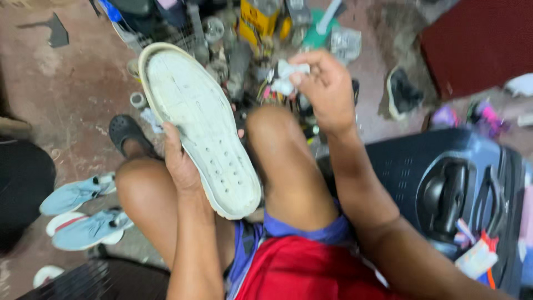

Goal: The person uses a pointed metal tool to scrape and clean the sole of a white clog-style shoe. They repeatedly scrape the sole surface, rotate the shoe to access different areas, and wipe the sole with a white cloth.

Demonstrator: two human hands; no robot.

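Note:
My left hand grips a shoe by its side, with the dirty white sole turned up toward me between my bare knees. The sole has small holes near the heel end. My right hand is raised above my right knee and pinches a small crumpled white cloth between its fingertips. The cloth sits apart from the sole, to its right.
A pair of light blue sneakers lies on the stained floor at left, next to a black sandal. A pile of tools, cans and bottles crowds the far side. A dark plastic case stands at right, a loose shoe beyond it.

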